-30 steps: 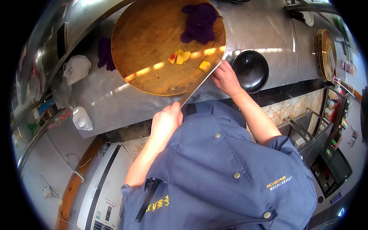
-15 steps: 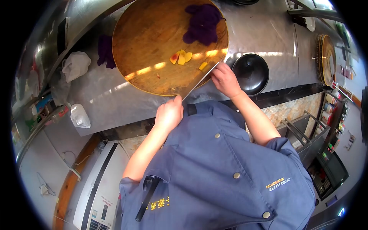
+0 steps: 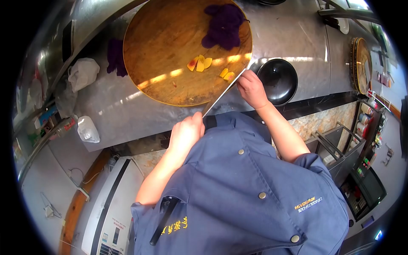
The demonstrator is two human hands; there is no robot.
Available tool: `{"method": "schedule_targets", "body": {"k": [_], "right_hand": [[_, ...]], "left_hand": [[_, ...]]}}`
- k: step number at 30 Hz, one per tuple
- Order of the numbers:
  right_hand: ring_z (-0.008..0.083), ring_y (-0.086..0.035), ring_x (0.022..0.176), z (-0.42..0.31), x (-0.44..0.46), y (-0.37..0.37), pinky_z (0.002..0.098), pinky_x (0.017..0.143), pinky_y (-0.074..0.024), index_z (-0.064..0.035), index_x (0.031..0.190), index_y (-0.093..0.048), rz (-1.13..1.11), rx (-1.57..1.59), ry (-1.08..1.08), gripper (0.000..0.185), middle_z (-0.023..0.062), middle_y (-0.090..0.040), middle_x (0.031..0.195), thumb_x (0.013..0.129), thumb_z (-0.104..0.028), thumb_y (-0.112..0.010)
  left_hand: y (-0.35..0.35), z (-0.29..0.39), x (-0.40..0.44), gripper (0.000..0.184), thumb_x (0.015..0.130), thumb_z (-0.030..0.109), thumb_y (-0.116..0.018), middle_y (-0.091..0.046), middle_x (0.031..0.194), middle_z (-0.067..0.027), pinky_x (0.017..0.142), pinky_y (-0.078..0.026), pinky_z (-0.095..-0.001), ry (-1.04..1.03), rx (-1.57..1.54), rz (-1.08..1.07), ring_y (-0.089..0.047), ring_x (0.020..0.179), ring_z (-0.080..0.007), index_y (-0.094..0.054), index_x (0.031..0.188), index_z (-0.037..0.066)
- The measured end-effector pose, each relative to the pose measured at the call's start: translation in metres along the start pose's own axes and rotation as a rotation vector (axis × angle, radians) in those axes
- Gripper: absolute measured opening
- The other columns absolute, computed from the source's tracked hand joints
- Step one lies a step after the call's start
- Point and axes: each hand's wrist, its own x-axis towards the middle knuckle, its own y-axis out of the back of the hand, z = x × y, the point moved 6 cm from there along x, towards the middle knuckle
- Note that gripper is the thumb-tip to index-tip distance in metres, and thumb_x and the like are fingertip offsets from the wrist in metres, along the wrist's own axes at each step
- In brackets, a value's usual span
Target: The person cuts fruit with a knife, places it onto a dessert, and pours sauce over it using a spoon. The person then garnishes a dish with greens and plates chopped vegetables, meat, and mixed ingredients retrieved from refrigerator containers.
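My left hand (image 3: 187,134) is closed round the near end of a knife (image 3: 221,95), whose blade slants up to the right over the lower right rim of the round wooden board (image 3: 165,46). At the far end of the blade, the fingers of my right hand (image 3: 251,90) are bent and pressed together; what they hold is hidden. Two small yellow pieces (image 3: 228,76) lie just beyond the blade. Further left on the board, several yellow slices (image 3: 199,63), one with a reddish patch, sit in a cluster.
A purple cloth (image 3: 223,26) lies on the board's upper right. Right of my right hand stands a black bowl (image 3: 277,82) on the metal counter (image 3: 297,29). Another purple cloth (image 3: 115,58) and white plastic bags (image 3: 83,74) are at left. A second round board (image 3: 361,66) is far right.
Beside the blade, two yellow pieces now show where one showed half a second ago. Both hands and the knife have shifted only slightly.
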Motion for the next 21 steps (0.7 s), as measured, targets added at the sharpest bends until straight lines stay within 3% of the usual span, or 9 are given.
{"method": "schedule_targets", "body": {"k": [7,16,21], "right_hand": [[0.0318,-0.063,0.091,0.001,-0.002,0.004,0.0382,0.080,-0.0525,-0.0023,0.094,-0.068,0.045,0.032,0.026,0.022,0.0109,-0.064,0.096,0.074,0.005,-0.070],[0.0331,-0.065,0.086,0.011,-0.006,0.004,0.0391,0.074,-0.0541,-0.0036,0.091,-0.066,0.017,0.105,-0.095,0.013,0.0107,-0.065,0.095,0.079,-0.001,-0.071],[0.0319,-0.065,0.086,0.005,-0.005,0.008,0.0385,0.073,-0.0546,-0.0037,0.087,-0.066,0.038,0.052,-0.056,0.011,0.0100,-0.065,0.094,0.078,-0.002,-0.071]], "left_hand": [[-0.032,-0.018,0.019,0.014,0.091,0.014,-0.058,-0.063,0.072,-0.0245,0.063,-0.051,-0.0557,-0.052,-0.001,0.023,-0.063,0.070,-0.0465,-0.051,0.091,0.002],[0.003,-0.007,-0.003,0.015,0.088,0.014,-0.062,-0.064,0.072,-0.0231,0.063,-0.053,-0.0545,-0.074,-0.069,0.165,-0.064,0.069,-0.0455,-0.052,0.088,0.002],[0.001,0.003,-0.005,0.015,0.087,0.013,-0.062,-0.064,0.072,-0.0242,0.062,-0.053,-0.0549,-0.055,-0.020,0.094,-0.065,0.069,-0.0455,-0.053,0.089,0.001]]}}
